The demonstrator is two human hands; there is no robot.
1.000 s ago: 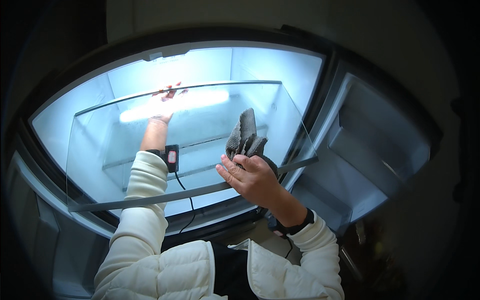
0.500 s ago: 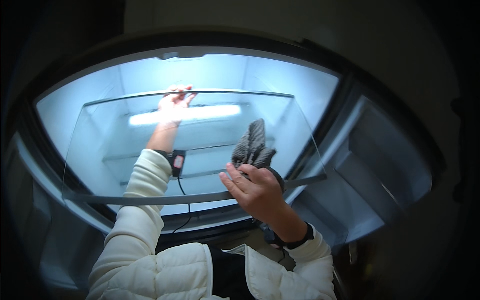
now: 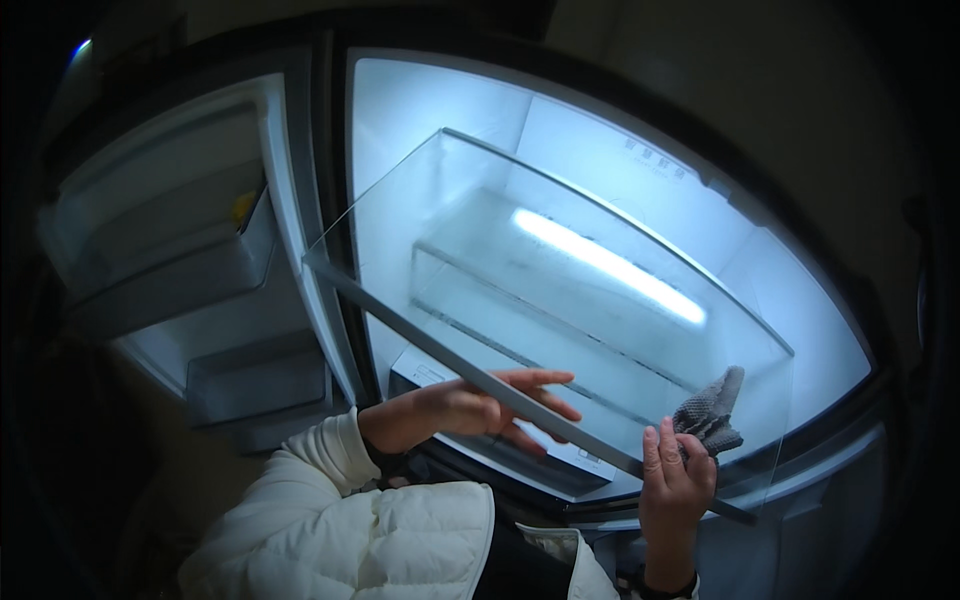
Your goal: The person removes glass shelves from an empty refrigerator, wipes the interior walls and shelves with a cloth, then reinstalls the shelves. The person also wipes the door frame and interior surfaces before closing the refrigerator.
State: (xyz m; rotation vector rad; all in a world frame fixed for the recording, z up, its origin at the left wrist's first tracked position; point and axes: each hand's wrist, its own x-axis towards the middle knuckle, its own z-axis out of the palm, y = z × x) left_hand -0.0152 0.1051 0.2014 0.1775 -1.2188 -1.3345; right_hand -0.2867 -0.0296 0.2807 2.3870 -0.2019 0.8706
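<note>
A clear glass shelf (image 3: 600, 290) with a grey front strip slants across the lit refrigerator. My left hand (image 3: 480, 405) is at the middle of the strip, which crosses in front of it; the fingers are spread and the hand grips nothing. At the shelf's right front corner, my right hand (image 3: 675, 475) pinches a crumpled grey knit cloth (image 3: 712, 410), two fingers pointing up by the strip. The cloth lies against or just over the glass; I cannot tell which. Whether the right hand also bears the shelf is hidden.
The refrigerator's left door (image 3: 180, 240) stands open with clear bins (image 3: 260, 380), one with something yellow (image 3: 242, 208) inside. On the right, another open door (image 3: 820, 510) is dim. Below the glass are further shelf edges and a white drawer front (image 3: 425, 370).
My view has swung left, bringing the left door in. My left hand has come back from the shelf's rear edge to its front strip. The cloth remains in my right hand, now nearer the front corner.
</note>
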